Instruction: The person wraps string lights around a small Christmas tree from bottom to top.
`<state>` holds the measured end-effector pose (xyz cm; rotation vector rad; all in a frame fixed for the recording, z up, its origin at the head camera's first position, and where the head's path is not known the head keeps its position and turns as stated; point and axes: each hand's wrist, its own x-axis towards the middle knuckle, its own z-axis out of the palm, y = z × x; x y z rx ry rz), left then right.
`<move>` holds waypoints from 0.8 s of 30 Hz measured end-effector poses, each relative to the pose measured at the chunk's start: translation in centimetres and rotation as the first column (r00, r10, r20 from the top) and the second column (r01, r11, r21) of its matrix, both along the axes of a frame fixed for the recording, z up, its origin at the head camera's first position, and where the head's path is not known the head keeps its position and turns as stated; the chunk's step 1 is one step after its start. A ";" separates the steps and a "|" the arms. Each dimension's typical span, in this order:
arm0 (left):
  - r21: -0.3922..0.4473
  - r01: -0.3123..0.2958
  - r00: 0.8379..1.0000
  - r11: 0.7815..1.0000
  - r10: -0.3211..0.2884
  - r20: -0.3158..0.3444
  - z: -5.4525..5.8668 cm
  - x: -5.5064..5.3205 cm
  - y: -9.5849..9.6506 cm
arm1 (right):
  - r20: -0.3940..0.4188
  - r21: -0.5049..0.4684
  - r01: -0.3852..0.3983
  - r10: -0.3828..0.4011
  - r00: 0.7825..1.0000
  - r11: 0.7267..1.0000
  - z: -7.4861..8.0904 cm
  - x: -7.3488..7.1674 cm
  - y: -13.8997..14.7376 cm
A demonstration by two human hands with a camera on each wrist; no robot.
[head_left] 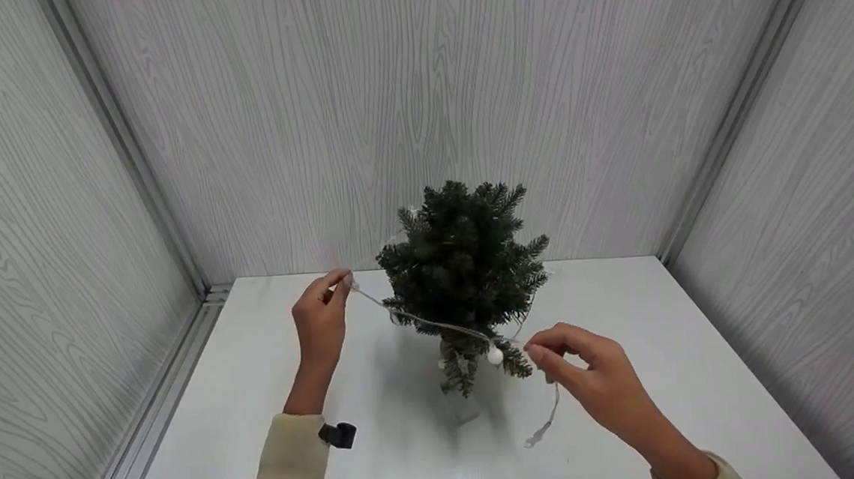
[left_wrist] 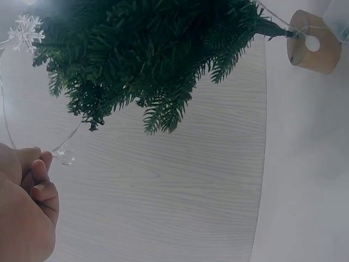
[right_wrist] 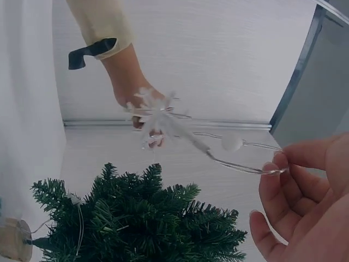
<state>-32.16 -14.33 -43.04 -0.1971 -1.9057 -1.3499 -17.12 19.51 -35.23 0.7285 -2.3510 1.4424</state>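
A small green artificial Christmas tree stands on a white table, its round wooden base showing in the left wrist view. A thin string of lights runs across its front, with a white ball and clear snowflakes on it. To the tree's left, my left hand pinches the wire between thumb and fingertips. My right hand pinches the string at the lower right of the tree. Below those fingers hangs a short length with a clear tip.
Grey wood-grain panels enclose the white table at the back and both sides. A dark strap is on the left sleeve. More wire passes round the tree's right side and behind it.
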 end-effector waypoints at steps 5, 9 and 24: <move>-0.064 0.023 1.000 0.998 -0.023 0.004 -0.5 0.9 1.2 | -0.036 -0.112 0.119 -0.123 0.992 0.987 0.4 0.0 1.1; -0.106 0.048 0.998 0.993 -0.050 -0.022 -0.9 1.5 2.2 | -0.027 -0.178 0.140 -0.147 0.989 0.974 1.1 0.3 2.1; -0.193 0.073 0.997 0.979 -0.075 -0.004 -1.5 2.4 4.2 | -0.027 -0.207 0.227 -0.237 0.971 0.952 1.7 0.5 4.3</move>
